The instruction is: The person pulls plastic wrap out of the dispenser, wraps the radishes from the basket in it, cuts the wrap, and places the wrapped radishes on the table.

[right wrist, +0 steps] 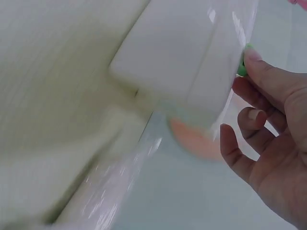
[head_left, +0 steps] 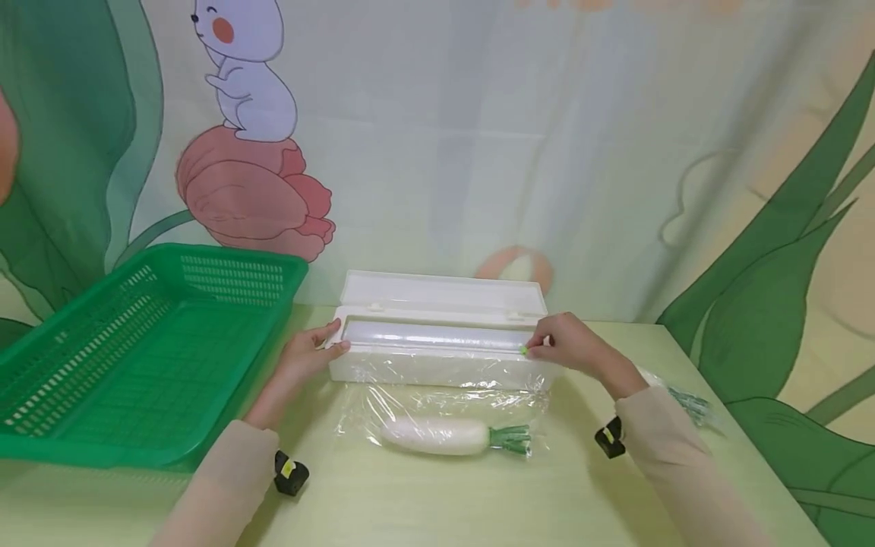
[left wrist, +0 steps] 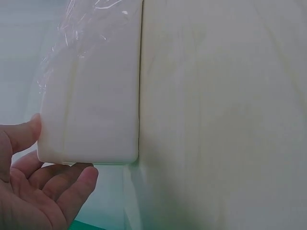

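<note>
A white cling film dispenser [head_left: 437, 370] stands at the back of the table with its lid [head_left: 444, 292] raised and a film roll [head_left: 437, 334] inside. My left hand [head_left: 304, 355] holds its left end, thumb at the front edge and fingers around the end. At the other end, my right hand [head_left: 573, 342] pinches a small green slide cutter [head_left: 524, 350] between thumb and index finger, the other fingers loosely bent. Clear cling film [head_left: 369, 399] runs from the dispenser down over a white radish [head_left: 434, 435] with cut green stalks, lying sideways in front.
A large green plastic basket [head_left: 235, 395] stands at the left. Behind my right forearm lies another film-wrapped radish [head_left: 690, 403], partly hidden by the sleeve. A printed curtain [head_left: 437, 152] hangs close behind the dispenser.
</note>
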Tool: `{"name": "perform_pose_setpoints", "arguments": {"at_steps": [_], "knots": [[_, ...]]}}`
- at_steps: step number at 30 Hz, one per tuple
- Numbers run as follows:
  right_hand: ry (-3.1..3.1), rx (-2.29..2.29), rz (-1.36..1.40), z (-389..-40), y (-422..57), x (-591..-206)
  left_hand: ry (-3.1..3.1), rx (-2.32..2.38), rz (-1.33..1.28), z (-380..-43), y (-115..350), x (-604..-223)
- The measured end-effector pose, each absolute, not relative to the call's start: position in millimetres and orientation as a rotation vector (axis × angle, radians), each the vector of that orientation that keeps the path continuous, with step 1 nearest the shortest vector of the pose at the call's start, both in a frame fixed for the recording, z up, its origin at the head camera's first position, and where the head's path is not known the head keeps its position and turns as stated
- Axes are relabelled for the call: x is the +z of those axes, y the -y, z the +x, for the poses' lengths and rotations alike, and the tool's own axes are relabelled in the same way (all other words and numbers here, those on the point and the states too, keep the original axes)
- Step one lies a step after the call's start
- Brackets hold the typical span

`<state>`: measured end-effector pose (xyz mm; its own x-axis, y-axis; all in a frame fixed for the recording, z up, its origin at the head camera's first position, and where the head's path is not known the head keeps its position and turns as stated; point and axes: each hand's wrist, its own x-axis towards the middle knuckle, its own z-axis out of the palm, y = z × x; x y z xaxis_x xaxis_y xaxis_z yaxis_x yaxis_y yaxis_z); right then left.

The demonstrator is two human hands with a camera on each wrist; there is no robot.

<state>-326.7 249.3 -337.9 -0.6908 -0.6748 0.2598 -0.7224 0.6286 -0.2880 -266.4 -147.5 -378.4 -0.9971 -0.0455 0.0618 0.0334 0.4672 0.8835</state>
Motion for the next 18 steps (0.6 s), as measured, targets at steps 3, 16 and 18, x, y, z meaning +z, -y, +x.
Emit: {"name": "perform_pose_setpoints", "arguments": {"at_steps": [3, 16, 18], "knots": [[2.684, 0.599, 1.168, -322, -272, -338, 2.608, -1.596, 0.025, -267, 147, -380], [2.734, 0.615, 0.981, -309, -286, -342, 2.655, -1.577, 0.045, -267, 147, -378], [2.756, 0.609, 0.888, -305, -289, -345, 2.671, -1.500, 0.027, -265, 147, -376]]}}
